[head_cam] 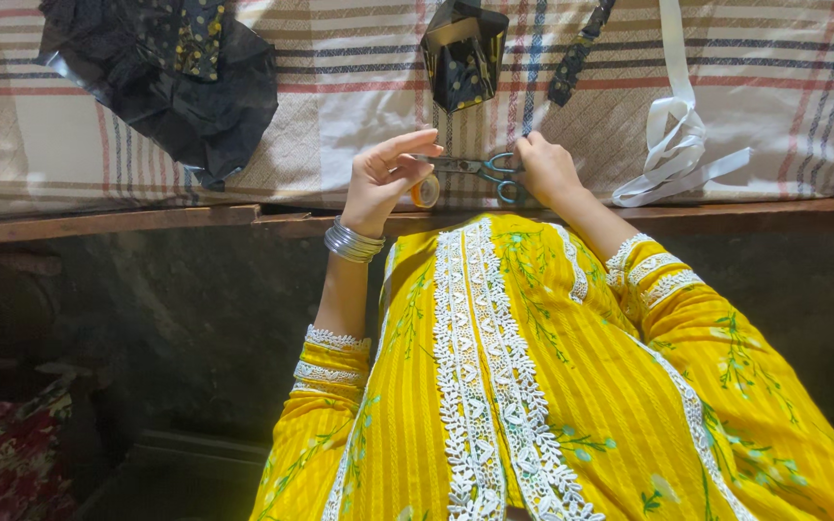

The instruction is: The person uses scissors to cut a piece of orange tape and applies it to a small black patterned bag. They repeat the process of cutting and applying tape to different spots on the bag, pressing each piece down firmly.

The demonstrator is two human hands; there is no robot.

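Mid-pickup on plaid cloth (359, 68): right hand (544, 169) closed around teal-handled steel scissors (483, 170); left hand (383, 178), fingers loosely spread, empty, just beside blades. Next needs lifting scissors clear.

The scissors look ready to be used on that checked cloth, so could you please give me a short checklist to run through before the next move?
1. Right hand on the scissors handles: ok.
2. Blades clear of the left hand fingers: cannot tell, the tips lie close to them.
3. Something between the blades to cut: cannot tell.
4. White ribbon clear of the scissors: ok, it lies to the right.
5. Black fabric pieces clear of the hands: ok.
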